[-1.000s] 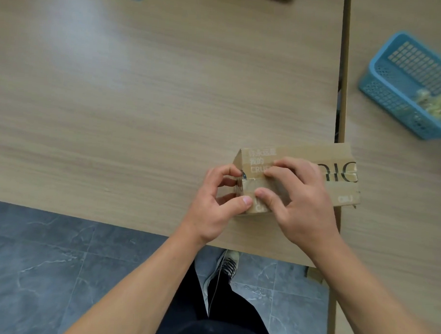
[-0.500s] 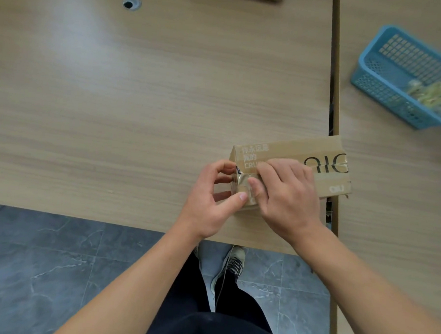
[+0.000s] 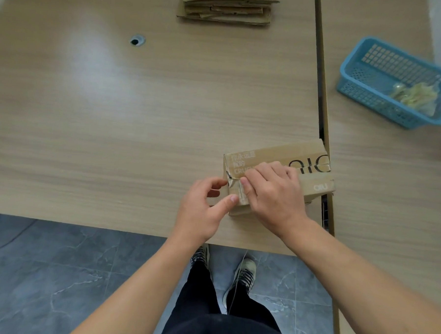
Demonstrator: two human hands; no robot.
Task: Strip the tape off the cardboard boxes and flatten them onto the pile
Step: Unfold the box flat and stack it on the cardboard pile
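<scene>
Stands at the front edge of the surface (image 3: 115, 115), with the box (image 3: 281, 154) lying closed there, across the seam to the adjoining top. Grips the left end of the box with the left hand (image 3: 201, 211), thumb and fingers (image 3: 214, 183) curled round the corner. Pinches the crumpled tape (image 3: 235, 186) on that end with the right hand (image 3: 274, 195), fingertips clenched on the strip. Shows the pile (image 3: 225, 8) of flattened cardboard at the far edge, well apart, and a blue basket (image 3: 356, 82) holding yellowish scraps (image 3: 417, 96) at far right
</scene>
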